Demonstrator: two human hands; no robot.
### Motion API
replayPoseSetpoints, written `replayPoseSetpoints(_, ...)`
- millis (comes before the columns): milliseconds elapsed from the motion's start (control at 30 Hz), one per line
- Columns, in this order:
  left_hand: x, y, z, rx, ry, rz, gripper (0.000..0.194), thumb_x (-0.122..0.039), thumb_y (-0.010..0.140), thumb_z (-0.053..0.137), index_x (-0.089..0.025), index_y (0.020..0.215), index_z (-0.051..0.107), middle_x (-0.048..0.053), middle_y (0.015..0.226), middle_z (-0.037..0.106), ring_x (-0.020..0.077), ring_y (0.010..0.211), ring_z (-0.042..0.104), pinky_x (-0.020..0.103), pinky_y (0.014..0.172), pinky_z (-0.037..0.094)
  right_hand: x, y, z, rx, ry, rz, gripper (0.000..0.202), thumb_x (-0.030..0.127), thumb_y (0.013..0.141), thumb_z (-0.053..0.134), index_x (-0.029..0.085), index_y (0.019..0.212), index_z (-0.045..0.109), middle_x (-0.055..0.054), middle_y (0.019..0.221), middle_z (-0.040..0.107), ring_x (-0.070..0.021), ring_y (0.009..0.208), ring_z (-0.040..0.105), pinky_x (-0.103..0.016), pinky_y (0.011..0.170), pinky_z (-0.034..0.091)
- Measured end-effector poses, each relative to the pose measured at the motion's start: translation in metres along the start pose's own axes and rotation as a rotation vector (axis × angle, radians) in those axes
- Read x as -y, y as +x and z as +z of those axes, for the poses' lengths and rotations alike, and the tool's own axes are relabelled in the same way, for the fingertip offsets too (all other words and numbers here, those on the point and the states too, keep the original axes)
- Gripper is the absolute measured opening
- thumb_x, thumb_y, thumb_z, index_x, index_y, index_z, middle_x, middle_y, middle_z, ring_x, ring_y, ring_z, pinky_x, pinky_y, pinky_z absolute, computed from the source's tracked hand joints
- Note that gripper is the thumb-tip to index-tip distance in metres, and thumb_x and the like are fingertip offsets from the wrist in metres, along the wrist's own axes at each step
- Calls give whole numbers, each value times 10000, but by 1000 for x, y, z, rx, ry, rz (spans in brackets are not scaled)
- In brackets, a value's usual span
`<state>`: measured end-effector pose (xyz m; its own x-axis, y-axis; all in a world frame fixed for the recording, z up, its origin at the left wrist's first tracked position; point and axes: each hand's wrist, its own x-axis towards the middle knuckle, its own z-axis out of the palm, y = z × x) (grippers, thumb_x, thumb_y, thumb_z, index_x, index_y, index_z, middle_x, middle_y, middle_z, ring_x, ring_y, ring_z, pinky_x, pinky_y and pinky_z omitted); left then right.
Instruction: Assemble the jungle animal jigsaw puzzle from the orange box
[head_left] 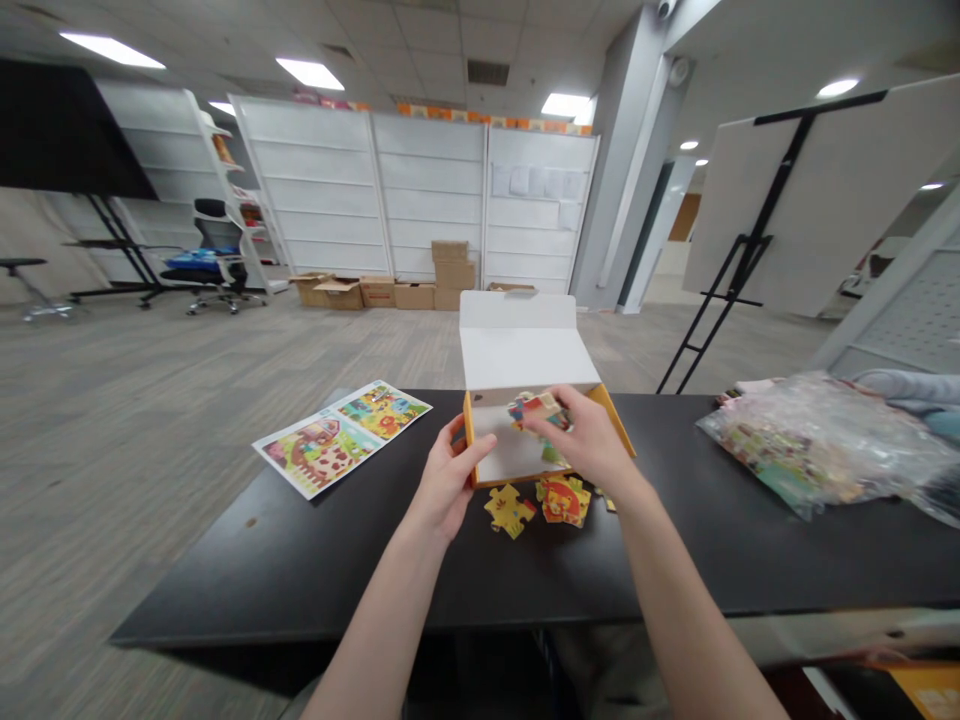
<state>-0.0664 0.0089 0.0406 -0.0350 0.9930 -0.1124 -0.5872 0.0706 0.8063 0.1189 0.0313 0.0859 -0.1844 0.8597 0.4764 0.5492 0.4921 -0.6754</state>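
An orange-edged box [512, 455] with a white inside stands on the black table, its white lid raised at the back. My left hand [450, 475] grips the box's left side, thumb over the rim. Above the box's inside, my right hand [581, 435] is closed on colourful puzzle pieces [536, 408]; how many it holds is not clear. A green piece shows below its fingers in the box. In front of the box lie a yellow puzzle piece [509, 511] and some red and yellow pieces [562, 500], with another partly hidden by my right wrist.
A printed picture sheet [341, 437] lies at the left on the black table [315, 570]. Clear plastic bags [832, 440] with colourful contents are at the right. Beyond the table stand cardboard boxes [415, 295], an office chair [214, 250] and an easel-like stand [742, 260].
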Motion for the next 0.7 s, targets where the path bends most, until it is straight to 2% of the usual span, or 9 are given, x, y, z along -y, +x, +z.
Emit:
replayPoseSetpoints(67, -1, 2, -2, -46, -27, 3, 714, -151, 674, 847, -194, 1313, 531, 113, 1113, 737, 194, 814, 720, 287, 670, 598, -5, 2, -13, -159, 84, 36, 269, 421, 822, 752, 193, 933, 663, -20, 855, 732, -174, 732, 652, -275, 664, 487)
replayPoseSetpoints(133, -3, 3, -4, -105, -58, 14, 660, -126, 697, 815, -194, 1294, 541, 102, 1069, 747, 194, 790, 723, 278, 635, 592, -12, 2, -28, -266, 200, 74, 347, 452, 775, 793, 194, 971, 668, -37, 901, 747, -187, 750, 679, -290, 672, 525)
replayPoseSetpoints(200, -5, 5, -6, -174, -98, 31, 595, -96, 716, 780, -191, 1260, 560, 90, 1032, 753, 190, 774, 727, 270, 625, 588, -22, -3, -43, -340, 305, 111, 443, 467, 730, 830, 202, 1041, 660, -49, 949, 758, -200, 774, 703, -305, 688, 557)
replayPoseSetpoints(267, -8, 7, -7, -249, -151, 58, 522, -67, 737, 746, -184, 1219, 582, 80, 1007, 757, 182, 774, 730, 274, 653, 595, -34, -11, -55, -346, 342, 164, 504, 484, 698, 849, 208, 1073, 654, -51, 951, 762, -209, 770, 712, -309, 673, 569)
replayPoseSetpoints(367, -11, 10, -9, -342, -226, 106, 414, -38, 767, 701, -175, 1148, 612, 66, 972, 757, 164, 756, 725, 284, 692, 602, -55, -25, -60, -198, 292, 261, 481, 504, 718, 826, 197, 1054, 670, -62, 940, 767, -221, 780, 715, -316, 684, 566)
replayPoseSetpoints(467, -12, 12, -10, -382, -254, 144, 352, -29, 774, 687, -169, 1093, 633, 57, 952, 754, 153, 746, 718, 267, 684, 592, -66, -31, -48, -61, 83, 300, 399, 464, 753, 792, 194, 1023, 678, -57, 907, 763, -224, 785, 705, -313, 691, 540)
replayPoseSetpoints(567, -10, 14, -9, -400, -265, 197, 375, -26, 763, 689, -179, 1101, 634, 51, 969, 752, 144, 766, 714, 246, 688, 577, -62, -29, -23, 38, -135, 263, 319, 369, 761, 777, 200, 1018, 693, -51, 922, 764, -226, 822, 699, -304, 711, 505)
replayPoseSetpoints(700, -6, 15, -7, -420, -287, 276, 473, -32, 735, 715, -217, 1157, 606, 29, 1007, 746, 138, 837, 713, 236, 747, 568, -40, -23, 13, 202, -241, 154, 299, 346, 775, 774, 204, 1030, 712, -52, 961, 764, -228, 852, 687, -301, 731, 472)
